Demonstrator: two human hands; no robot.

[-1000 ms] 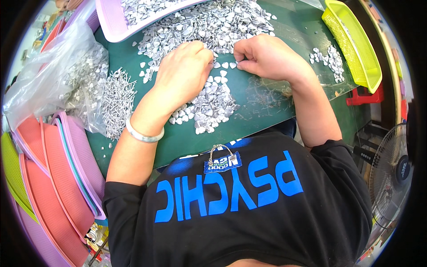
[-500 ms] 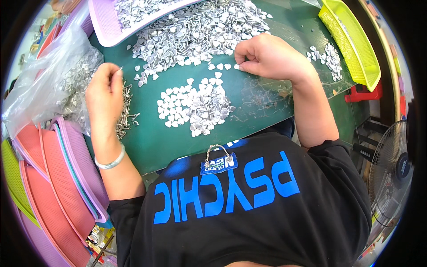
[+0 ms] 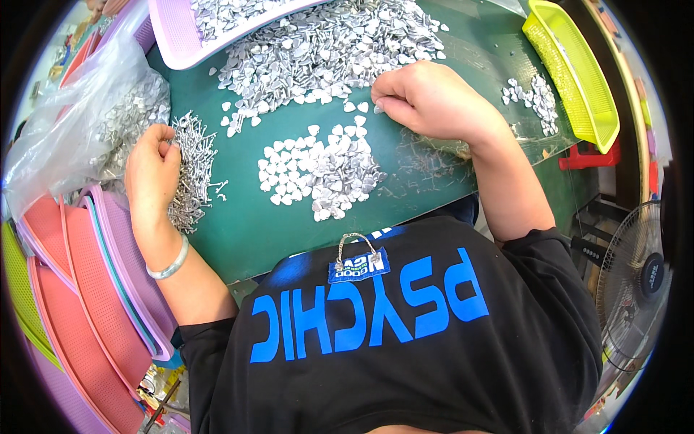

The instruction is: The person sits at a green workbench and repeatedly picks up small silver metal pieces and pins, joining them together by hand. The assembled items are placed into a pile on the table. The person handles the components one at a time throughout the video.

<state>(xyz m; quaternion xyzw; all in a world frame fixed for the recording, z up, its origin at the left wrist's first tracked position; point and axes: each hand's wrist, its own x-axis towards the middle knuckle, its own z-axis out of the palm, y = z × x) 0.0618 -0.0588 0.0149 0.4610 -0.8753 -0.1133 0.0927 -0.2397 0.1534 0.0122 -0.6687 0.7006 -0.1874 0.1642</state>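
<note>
R hand (image 3: 426, 100) pinches silver heart (image 3: 378, 109); prob. light, stiff, slick; hold by rim; L hand (image 3: 152, 172) nr metal pins (image 3: 195, 170), grip unclear.

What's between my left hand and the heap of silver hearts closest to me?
The head view shows a pile of thin metal pins, then green tabletop.

Stacked pink baskets (image 3: 112, 307) at left, round fan (image 3: 652, 275) at far right.
</note>
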